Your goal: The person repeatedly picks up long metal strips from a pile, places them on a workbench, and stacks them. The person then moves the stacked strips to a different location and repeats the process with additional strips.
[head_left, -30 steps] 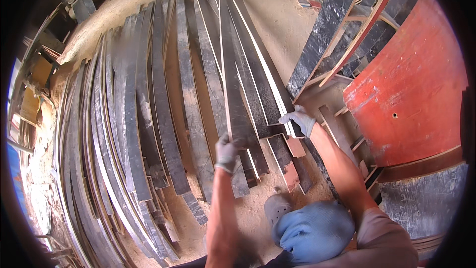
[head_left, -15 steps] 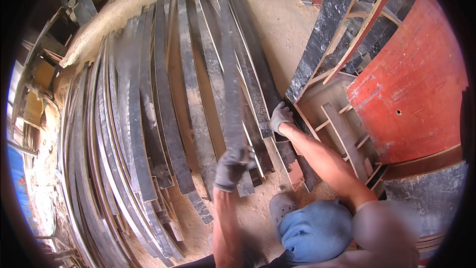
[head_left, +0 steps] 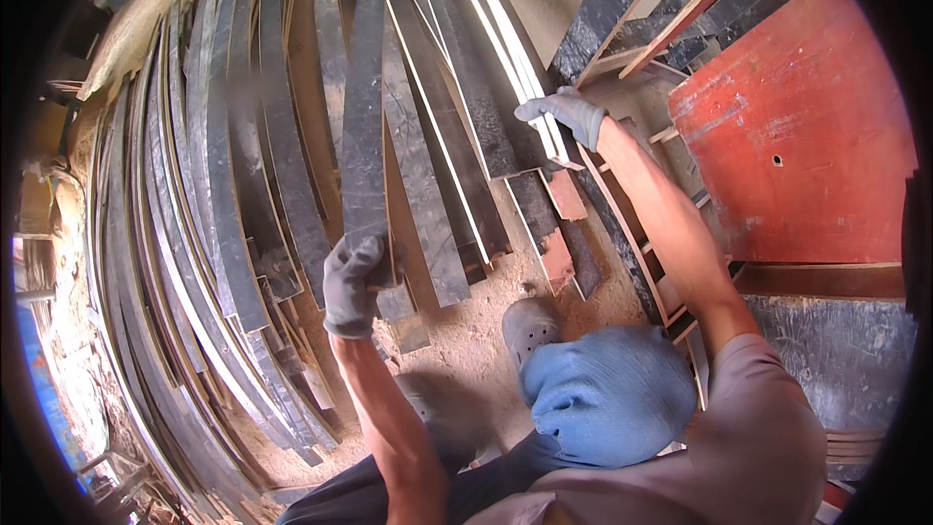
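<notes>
My left hand (head_left: 354, 284), in a grey work glove, is closed round the near end of a long dark plywood strip (head_left: 365, 136). That strip lies lengthwise over the others and runs away from me. My right hand (head_left: 569, 117), also gloved, has its fingers wrapped over the near end of a pair of strips with bright pale edges (head_left: 513, 49). Under and beside that hand lie shorter dark pieces, one with a pinkish patch (head_left: 558, 258). More dark strips (head_left: 160, 204) are spread side by side to the left.
A large red panel (head_left: 787, 136) with a small hole stands at the right, above a dark board (head_left: 826, 360). A wooden frame (head_left: 646, 272) with crosspieces lies beside my right forearm. My shoe (head_left: 530, 329) rests on the dusty floor close to the strip ends.
The left hand has carried its strip's near end leftward. My right hand now grips the pale-edged strips, which have turned up on edge. The whole view has shifted.
</notes>
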The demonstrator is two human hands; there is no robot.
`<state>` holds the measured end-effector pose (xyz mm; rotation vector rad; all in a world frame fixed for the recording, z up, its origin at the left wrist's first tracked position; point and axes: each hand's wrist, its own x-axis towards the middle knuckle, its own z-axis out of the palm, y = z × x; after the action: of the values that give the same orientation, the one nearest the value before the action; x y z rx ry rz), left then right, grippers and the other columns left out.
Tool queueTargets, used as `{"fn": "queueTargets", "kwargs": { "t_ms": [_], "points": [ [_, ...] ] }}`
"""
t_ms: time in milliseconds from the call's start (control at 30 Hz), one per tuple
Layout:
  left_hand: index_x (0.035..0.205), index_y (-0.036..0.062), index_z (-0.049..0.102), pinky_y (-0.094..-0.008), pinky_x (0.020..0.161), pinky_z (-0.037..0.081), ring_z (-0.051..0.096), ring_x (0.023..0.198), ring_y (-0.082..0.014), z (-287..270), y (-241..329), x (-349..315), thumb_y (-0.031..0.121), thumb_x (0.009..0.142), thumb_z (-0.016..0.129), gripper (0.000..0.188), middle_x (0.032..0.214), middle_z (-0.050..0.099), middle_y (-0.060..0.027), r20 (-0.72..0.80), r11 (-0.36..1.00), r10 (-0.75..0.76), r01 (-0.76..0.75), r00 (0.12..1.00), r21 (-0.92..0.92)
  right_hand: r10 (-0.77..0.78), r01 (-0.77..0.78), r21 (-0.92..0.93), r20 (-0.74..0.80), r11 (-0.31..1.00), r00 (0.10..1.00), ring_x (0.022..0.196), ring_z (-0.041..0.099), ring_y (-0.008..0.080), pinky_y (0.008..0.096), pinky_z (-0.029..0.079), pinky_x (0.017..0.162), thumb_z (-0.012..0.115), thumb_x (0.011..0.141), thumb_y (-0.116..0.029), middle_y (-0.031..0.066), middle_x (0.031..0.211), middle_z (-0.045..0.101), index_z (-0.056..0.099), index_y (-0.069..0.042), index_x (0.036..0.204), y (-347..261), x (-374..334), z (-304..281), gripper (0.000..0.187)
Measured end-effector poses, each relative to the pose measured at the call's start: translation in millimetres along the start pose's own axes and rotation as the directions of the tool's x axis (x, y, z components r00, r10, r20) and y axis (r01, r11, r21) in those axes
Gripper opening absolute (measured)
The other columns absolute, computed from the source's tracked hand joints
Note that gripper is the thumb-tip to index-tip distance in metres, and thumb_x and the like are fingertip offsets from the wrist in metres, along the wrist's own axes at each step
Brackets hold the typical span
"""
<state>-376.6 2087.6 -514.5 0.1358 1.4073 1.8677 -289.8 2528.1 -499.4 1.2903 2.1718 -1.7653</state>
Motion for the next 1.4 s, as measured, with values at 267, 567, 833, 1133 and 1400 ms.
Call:
{"fn": "queueTargets", "kwargs": {
  "t_ms": [267,567,833,1133,1400],
  "points": [
    [0.114,0.0005,0.075,-0.0347,0.061,0.062,0.077,0.07,-0.0199,13,-101,-1,0.019,0.103,0.079,0.022,0.093,0.082,-0.013,-0.146,0.995,-0.088,0.082,0.985,-0.049,0.05,-0.22,-0.599,-0.286,0.77,0.957,0.145,0.058,0.0418,0.0467,0.052,0.118,0.102,0.063,-0.056,0.0309,0.157,0.055,0.044,0.01,0.154,40,5,87,0.126],
    [0.114,-0.0026,0.073,-0.0293,0.081,0.056,0.069,0.09,-0.0111,-14,-113,18,0.009,0.097,0.083,0.023,0.101,0.078,-0.0052,-0.292,0.923,0.139,-0.016,0.946,0.385,-0.014,-0.145,-0.6,-0.252,0.787,0.968,0.121,0.076,0.0362,0.0403,0.063,0.101,0.101,0.061,-0.037,0.0304,0.132,0.075,0.062,0.014,0.133,38,27,63,0.096],
    [0.149,-0.0016,0.062,-0.0413,0.105,0.058,0.076,0.117,-0.0326,-10,-109,10,0.021,0.09,0.086,0.067,0.132,0.076,-0.0206,-0.48,0.685,0.363,0.12,0.799,0.718,-0.112,-0.163,-0.612,-0.385,0.774,0.916,0.113,0.078,0.0331,0.0433,0.064,0.097,0.101,0.063,-0.036,0.0293,0.127,0.075,0.06,0.012,0.138,75,31,49,0.098],
    [0.14,0.0125,0.058,-0.0559,0.083,0.062,0.079,0.098,-0.0448,29,-154,26,0.076,0.094,0.07,0.079,0.111,0.08,-0.0213,-0.344,0.526,0.215,0.189,0.914,0.829,0.055,-0.3,-0.637,-0.375,0.71,0.925,0.12,0.075,0.0409,0.0464,0.061,0.104,0.106,0.06,-0.04,0.0327,0.137,0.071,0.045,0.011,0.15,48,26,81,0.121],
    [0.168,-0.0069,0.03,-0.0531,0.119,0.046,0.051,0.147,-0.0447,137,-111,8,0.054,0.096,0.082,0.108,0.158,0.046,-0.0344,-0.256,0.662,0.522,-0.197,0.814,0.723,-0.101,0.106,0.093,-0.052,0.99,0.993,0.105,0.079,0.0252,0.0367,0.063,0.093,0.101,0.069,-0.003,0.0189,0.118,0.079,0.069,0.01,0.127,41,-23,54,0.068]
  ]
}}
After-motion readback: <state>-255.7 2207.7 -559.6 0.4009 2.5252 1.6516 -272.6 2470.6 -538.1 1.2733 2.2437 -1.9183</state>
